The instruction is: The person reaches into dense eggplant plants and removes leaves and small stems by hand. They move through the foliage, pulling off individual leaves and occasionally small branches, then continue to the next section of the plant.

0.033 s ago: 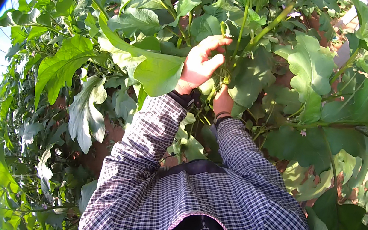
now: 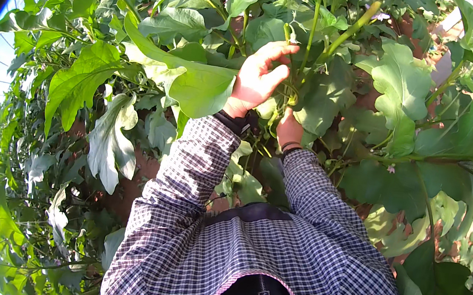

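Note:
Both my hands are in among the stems of a leafy plant that looks like an eggplant. My left hand [image 2: 257,81] is raised beside the upright green stem [image 2: 312,32], its thumb apart from its curved fingers and nothing seen between them. Just above its fingertips is a short cut-looking green stub [image 2: 288,33]. Lower and to the right, my right hand [image 2: 290,129] is closed just below the yellowish stem joint [image 2: 292,100]. Its fingertips are turned away, so what they grip is hidden. A broad leaf [image 2: 205,92] overhangs my left wrist.
A thick pale stem [image 2: 350,34] slants up to the right. Large lobed leaves [image 2: 400,85] crowd the right side, with a small purple flower [image 2: 390,169] below. Dense plants [image 2: 58,184] fill the left, and reddish soil [image 2: 129,190] shows between them.
My right hand has shifted very slightly to the right and toward me. My left hand and the plant look nearly the same.

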Action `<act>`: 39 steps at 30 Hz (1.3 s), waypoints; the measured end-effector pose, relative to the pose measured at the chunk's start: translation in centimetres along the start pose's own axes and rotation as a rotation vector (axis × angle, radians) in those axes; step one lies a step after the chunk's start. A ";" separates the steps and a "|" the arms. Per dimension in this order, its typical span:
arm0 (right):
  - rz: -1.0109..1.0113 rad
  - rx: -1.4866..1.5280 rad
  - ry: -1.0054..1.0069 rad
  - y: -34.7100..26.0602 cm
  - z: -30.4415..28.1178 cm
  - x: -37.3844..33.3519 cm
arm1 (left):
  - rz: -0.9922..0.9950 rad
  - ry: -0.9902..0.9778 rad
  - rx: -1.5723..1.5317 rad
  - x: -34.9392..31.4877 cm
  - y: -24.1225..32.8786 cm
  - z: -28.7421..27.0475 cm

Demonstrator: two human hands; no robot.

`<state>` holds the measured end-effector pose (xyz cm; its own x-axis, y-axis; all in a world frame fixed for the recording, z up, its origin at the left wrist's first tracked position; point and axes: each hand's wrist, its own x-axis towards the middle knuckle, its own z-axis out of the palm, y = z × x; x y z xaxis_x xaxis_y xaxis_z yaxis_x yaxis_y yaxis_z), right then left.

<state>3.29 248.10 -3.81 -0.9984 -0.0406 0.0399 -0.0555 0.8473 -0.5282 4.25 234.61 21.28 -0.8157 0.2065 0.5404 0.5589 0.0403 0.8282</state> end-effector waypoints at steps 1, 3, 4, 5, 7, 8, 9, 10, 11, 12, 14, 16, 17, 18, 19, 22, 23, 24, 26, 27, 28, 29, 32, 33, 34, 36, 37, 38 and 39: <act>-0.083 -0.038 -0.045 0.8 -0.5 -0.3 | -0.001 0.003 0.017 -0.2 0.0 -0.2; -0.232 -0.238 -0.285 2.3 -1.2 -0.6 | 0.034 0.015 -0.004 0.0 -0.2 -0.4; -0.240 -0.312 -0.430 3.1 -1.5 -0.7 | 0.036 0.035 -0.026 0.0 -0.3 -0.4; -0.167 -0.190 -0.640 3.6 -1.6 -0.9 | 0.010 0.039 -0.044 0.0 -0.4 -0.5; -0.422 -0.244 -0.949 4.5 -2.8 -1.4 | 0.017 0.032 0.005 0.0 -0.6 -0.7; -0.411 -0.207 -1.041 4.7 -3.8 -1.3 | 0.046 0.030 0.011 -0.1 -0.7 -0.8; -0.288 -0.039 -0.942 4.9 -5.3 -1.4 | 0.036 0.035 0.022 -0.2 -0.6 -0.8; -0.335 -0.017 -0.773 4.9 -7.6 -0.5 | 0.036 0.040 0.043 -0.5 -0.6 -0.8; -0.204 0.230 -0.538 4.5 -9.6 -0.3 | 0.058 0.048 0.055 -0.8 -0.4 -0.6; -0.061 0.446 -0.270 3.8 -12.1 0.5 | 0.076 0.059 0.063 -0.5 -0.4 -0.5; -0.007 0.943 0.145 1.7 -17.3 2.3 | 0.006 0.140 0.140 -0.9 -0.1 0.1; -0.303 1.009 0.484 -0.1 -23.2 3.4 | -0.028 0.209 0.277 -1.0 0.2 0.9; -0.316 1.026 0.531 -1.2 -25.8 3.9 | -0.025 0.234 0.267 -0.9 0.3 1.3; -0.402 1.052 0.578 -2.3 -28.2 4.4 | -0.025 0.260 0.257 -1.0 0.4 1.7; -0.367 1.037 0.609 -3.2 -30.5 4.9 | -0.153 0.295 0.132 -0.9 0.4 2.3; -0.460 1.119 0.568 -5.9 -36.0 7.9 | -0.151 0.353 0.131 -1.3 0.4 3.6; -0.533 1.088 0.397 -6.5 -37.9 9.0 | -0.142 0.391 0.118 -1.5 0.5 4.1; -0.548 1.049 0.249 -7.1 -39.4 10.0 | -0.109 0.423 0.119 -1.7 0.5 4.6; -0.589 1.130 -0.147 -8.3 -41.4 11.4 | -0.025 0.549 0.114 -1.8 0.6 6.0; -0.610 1.040 -0.244 -8.7 -42.1 11.7 | 0.001 0.533 0.081 -1.9 0.8 6.7; -0.522 0.915 -0.240 -9.3 -42.5 11.8 | -0.066 0.480 0.012 -2.1 1.0 7.6; -0.581 0.678 -0.249 -9.7 -42.9 11.5 | -0.055 0.391 0.078 -2.1 1.2 8.5; -0.723 0.287 -0.056 -10.5 -43.2 9.7 | 0.117 0.324 0.419 -0.7 1.9 11.8; -0.701 0.188 0.010 -10.7 -43.6 9.1 | 0.124 0.336 0.455 0.3 1.9 12.5; -0.703 0.104 0.051 -10.8 -43.9 8.6 | 0.029 0.409 0.449 1.2 1.8 13.2; -0.902 -0.157 0.184 -10.8 -44.5 8.1 | 0.021 0.599 0.445 3.3 1.4 13.5; -0.825 -0.149 0.129 -10.8 -44.9 8.1 | 0.024 0.659 0.396 4.0 1.1 13.1; -0.749 -0.142 0.078 -10.6 -45.2 8.2 | 0.032 0.733 0.304 4.5 0.8 12.8; -0.823 -0.231 0.156 -10.6 -45.2 8.4 | 0.020 0.790 0.296 4.8 0.5 12.3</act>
<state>-3.96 262.69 40.41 -0.6280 -0.6288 0.4585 -0.7383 0.6676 -0.0956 2.45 247.69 22.50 -0.6079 -0.5306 0.5907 0.5004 0.3216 0.8039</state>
